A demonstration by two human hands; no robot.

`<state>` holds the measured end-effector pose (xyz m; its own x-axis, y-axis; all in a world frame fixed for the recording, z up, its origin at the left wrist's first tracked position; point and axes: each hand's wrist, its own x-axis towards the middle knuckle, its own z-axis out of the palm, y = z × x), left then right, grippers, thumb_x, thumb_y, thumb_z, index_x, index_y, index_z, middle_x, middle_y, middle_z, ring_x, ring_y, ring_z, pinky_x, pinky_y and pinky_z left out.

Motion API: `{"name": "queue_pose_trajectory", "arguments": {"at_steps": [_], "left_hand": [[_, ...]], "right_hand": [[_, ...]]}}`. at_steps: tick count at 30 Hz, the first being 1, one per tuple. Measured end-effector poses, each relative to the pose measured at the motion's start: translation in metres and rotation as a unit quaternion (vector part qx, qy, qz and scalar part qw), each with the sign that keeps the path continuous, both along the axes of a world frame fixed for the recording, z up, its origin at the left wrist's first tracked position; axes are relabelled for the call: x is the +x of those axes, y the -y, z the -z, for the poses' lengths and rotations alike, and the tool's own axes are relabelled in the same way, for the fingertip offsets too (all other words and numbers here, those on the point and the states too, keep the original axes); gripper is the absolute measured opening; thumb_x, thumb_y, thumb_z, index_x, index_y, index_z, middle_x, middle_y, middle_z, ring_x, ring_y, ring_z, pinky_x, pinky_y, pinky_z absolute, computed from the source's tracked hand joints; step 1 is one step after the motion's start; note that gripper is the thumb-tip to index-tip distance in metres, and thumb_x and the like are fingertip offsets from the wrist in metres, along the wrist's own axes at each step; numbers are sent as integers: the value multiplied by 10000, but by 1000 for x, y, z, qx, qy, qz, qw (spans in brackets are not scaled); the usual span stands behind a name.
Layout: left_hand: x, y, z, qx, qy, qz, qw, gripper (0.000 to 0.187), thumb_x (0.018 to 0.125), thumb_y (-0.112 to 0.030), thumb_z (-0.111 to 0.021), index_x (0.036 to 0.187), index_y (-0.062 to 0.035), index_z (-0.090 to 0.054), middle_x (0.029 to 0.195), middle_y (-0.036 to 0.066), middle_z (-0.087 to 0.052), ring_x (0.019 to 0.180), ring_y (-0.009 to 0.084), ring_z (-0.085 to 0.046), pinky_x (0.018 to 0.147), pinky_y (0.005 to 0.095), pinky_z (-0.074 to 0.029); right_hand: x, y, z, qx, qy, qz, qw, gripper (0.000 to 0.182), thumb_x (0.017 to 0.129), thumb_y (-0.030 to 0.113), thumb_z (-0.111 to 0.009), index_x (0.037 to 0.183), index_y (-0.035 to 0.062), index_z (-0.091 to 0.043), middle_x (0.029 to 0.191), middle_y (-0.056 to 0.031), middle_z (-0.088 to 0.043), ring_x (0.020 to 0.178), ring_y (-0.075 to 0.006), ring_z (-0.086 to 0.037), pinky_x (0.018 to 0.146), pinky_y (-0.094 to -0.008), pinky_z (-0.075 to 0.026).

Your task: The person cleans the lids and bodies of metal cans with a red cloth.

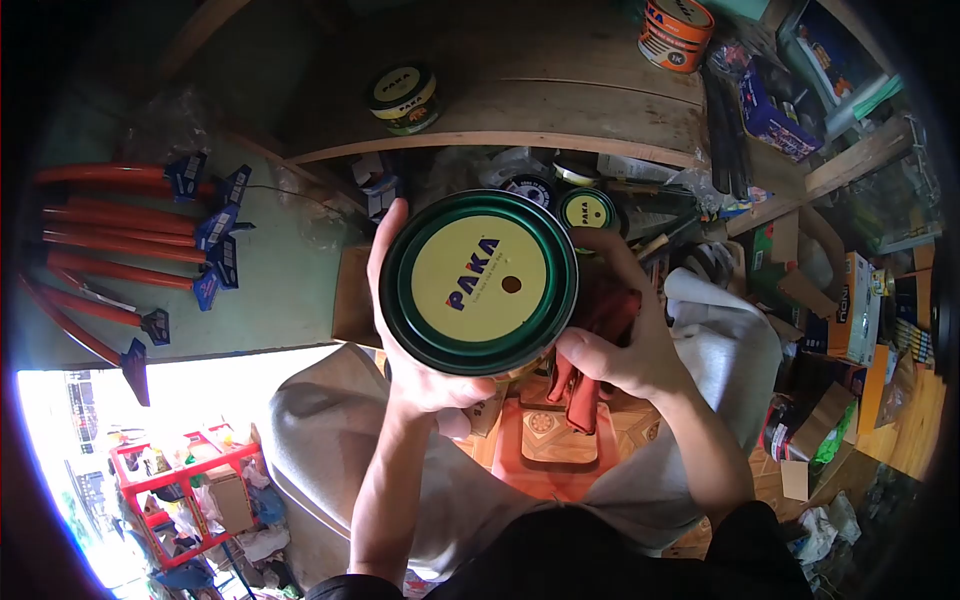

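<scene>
A green paint can (430, 290) with a yellow PAKA label on its lid is held up before me, the lid facing my eyes. A small dark round spot marks the label. My left hand (425, 385) wraps the can from the left and below, the thumb side near the rim. At the can's right side, my right hand (650, 345) is closed around a bunched dark red cloth (607, 312), its thumb close to the lower rim. Part of the cloth hangs down below the hand.
On the wooden shelf (520, 105) stand a smaller PAKA can (402, 100) and an orange can (676, 35). Red-handled tools (130, 240) hang at the left. Below the shelf sits another green-lidded can (587, 210). Opened cardboard boxes (815, 415) crowd the right, and a red plastic stool (505, 450) is below.
</scene>
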<state>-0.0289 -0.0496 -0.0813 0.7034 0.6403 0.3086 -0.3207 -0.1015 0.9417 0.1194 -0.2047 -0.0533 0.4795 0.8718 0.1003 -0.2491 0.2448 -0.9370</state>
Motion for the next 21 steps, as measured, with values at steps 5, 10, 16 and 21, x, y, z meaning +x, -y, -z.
{"name": "queue_pose_trajectory", "arguments": {"at_steps": [5,10,16,21], "left_hand": [[8,-4,3,108,49,17,993,1472,533,-652,-912,1561,54,-131,1363,199,-523,1258,298,-556,1079,430,-453],[6,7,-9,53,-24,-18,998,1456,547,-630,-910,1561,57,-124,1346,199,-533,1235,294,-574,1071,425,-459],[11,18,-18,6,-49,-41,998,1441,556,-613,-905,1558,53,-111,1336,197,-530,1225,293,-572,1062,431,-467],[13,-3,4,90,9,28,996,1440,553,-605,-909,1560,42,-107,1334,194,-531,1219,291,-575,1056,430,-471]], "right_hand": [[1,3,2,-30,17,-8,999,644,786,134,-797,1333,58,-466,884,-36,-675,821,-78,-617,767,-253,-492],[-3,3,3,-48,13,5,999,625,793,163,-797,1313,68,-465,886,-46,-691,823,-90,-632,757,-264,-502],[-1,2,12,-36,25,15,999,630,784,187,-802,1306,67,-470,881,-55,-690,826,-108,-642,761,-268,-504],[1,4,10,-43,19,8,999,627,780,185,-803,1301,60,-477,845,-51,-680,801,-105,-644,748,-272,-507]]}}
